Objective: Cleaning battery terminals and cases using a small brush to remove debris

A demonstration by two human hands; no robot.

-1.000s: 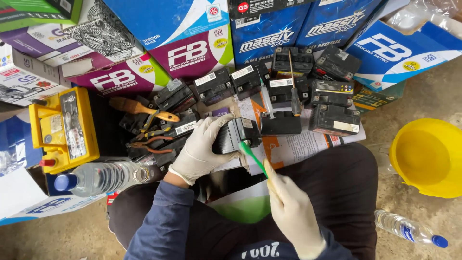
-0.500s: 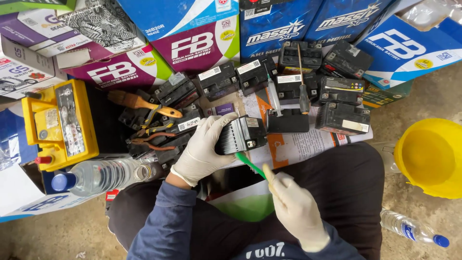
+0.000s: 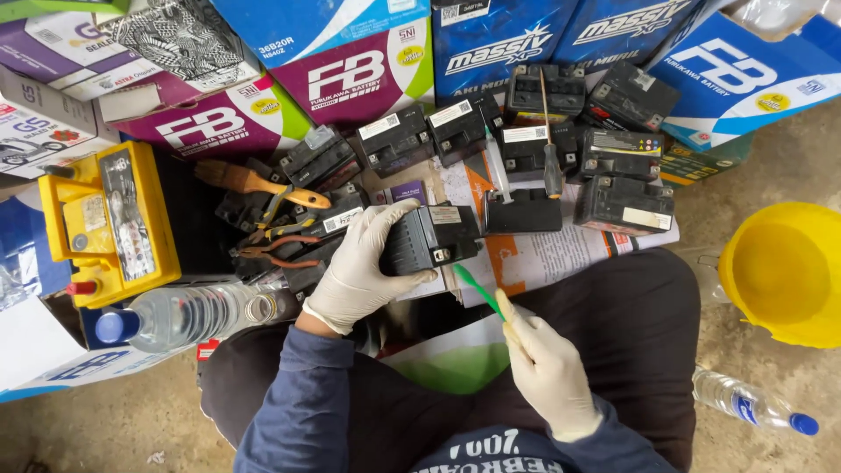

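Right hand (image 3: 550,372) pinches a thin green brush (image 3: 477,291) — light, springy, easy to steer from its tail end. Just beyond, the left hand (image 3: 359,267) clamps around a small black battery (image 3: 431,236), tipped on its side over the lap; dense and probably heavy, smooth-cased, best held across its body. Farther off, more batteries (image 3: 624,203) line the floor.

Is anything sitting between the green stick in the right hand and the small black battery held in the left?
Nothing visible does. The right hand holds the green stick with its tip close to the black battery, which the left hand grips. Only printed paper lies beneath the gap.
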